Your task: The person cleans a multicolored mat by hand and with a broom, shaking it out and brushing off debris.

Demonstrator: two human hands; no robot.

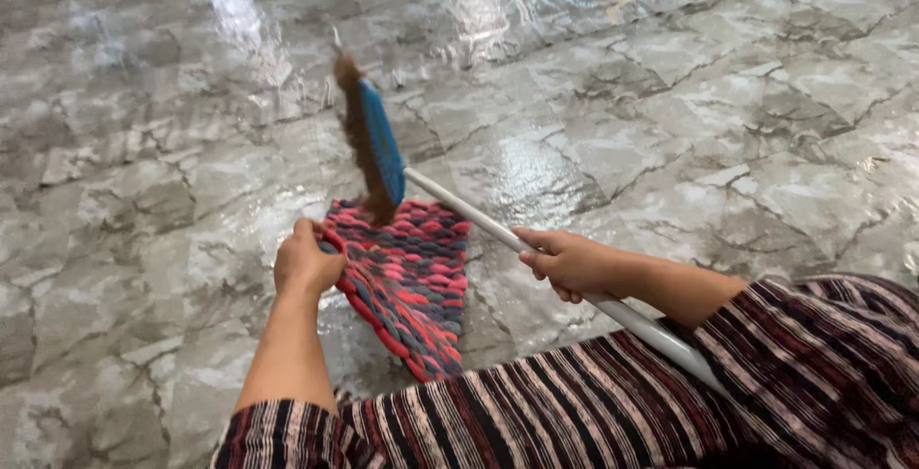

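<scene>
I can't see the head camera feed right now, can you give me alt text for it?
A person's right hand grips the white handle of a broom with a blue head and brown bristles, held above a braided red, pink and grey mat. The left hand lifts the mat by one edge off a glossy grey marble-pattern floor. Both arms wear dark striped sleeves.

I'm seeing the broom's bristles point(359, 134) smearing into a brown blur, so their tips are unclear. The pole point(565, 278) is disappearing behind my striped sleeve point(823, 364), its end hidden. The mat's point(414, 287) near corner is tucking behind my clothing, and my left hand point(306, 263) is covering its edge.
</scene>
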